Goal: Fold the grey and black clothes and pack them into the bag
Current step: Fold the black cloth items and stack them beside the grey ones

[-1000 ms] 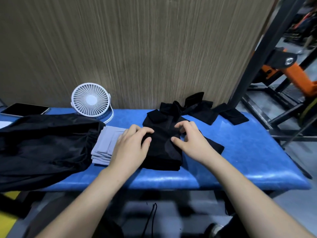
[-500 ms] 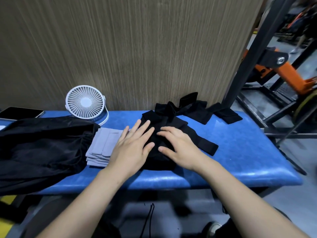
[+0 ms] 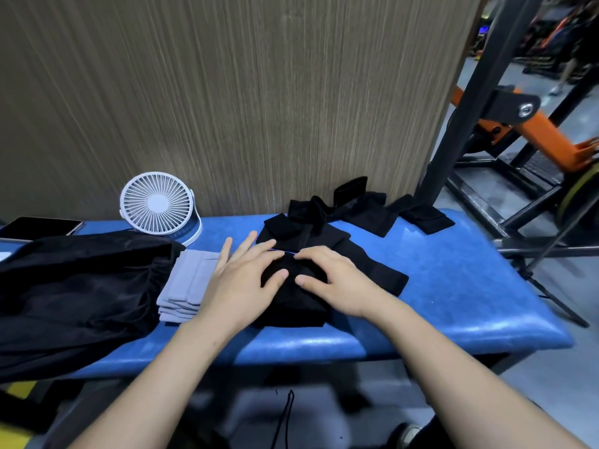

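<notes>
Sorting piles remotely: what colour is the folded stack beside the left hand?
Light grey folded stack, head view.

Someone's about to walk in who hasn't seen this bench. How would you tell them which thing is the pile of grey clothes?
Find the long blue bench against the wood-grain wall. Near its middle, left of the two hands, a small stack of folded grey clothes lies beside the big black bag. It is the only pale grey fabric; every other cloth is black.
</notes>
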A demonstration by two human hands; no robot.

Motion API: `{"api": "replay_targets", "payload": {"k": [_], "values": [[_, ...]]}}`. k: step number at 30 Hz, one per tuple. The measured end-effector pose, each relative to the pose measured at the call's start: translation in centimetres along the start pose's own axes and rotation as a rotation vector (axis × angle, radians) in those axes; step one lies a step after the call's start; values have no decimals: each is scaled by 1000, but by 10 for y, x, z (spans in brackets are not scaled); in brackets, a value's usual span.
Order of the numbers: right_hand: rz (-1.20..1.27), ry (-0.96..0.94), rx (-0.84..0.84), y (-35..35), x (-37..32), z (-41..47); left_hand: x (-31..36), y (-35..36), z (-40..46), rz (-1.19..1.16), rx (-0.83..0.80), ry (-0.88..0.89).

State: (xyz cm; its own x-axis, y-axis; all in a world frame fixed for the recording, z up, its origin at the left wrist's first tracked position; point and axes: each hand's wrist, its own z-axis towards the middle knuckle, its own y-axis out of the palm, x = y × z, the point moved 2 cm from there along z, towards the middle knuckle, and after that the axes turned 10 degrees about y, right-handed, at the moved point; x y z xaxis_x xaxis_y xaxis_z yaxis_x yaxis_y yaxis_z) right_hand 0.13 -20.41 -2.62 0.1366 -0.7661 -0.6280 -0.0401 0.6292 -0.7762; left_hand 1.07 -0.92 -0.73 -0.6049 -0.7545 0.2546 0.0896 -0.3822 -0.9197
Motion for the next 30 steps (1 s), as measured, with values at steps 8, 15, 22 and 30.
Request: {"api": "replay_targets", "payload": {"k": [8,15,22,30], "values": [[-23,222,227,-29,24,14,7,-10,70,-159,-28,-103],[-82,417,224,-53,60,15,39,10,144,-127,-157,-35],[-41,590,261,-87,114,4,77,59,199,-58,-188,86],[19,637,317,-101,143,-6,61,73,234,76,139,28]]}}
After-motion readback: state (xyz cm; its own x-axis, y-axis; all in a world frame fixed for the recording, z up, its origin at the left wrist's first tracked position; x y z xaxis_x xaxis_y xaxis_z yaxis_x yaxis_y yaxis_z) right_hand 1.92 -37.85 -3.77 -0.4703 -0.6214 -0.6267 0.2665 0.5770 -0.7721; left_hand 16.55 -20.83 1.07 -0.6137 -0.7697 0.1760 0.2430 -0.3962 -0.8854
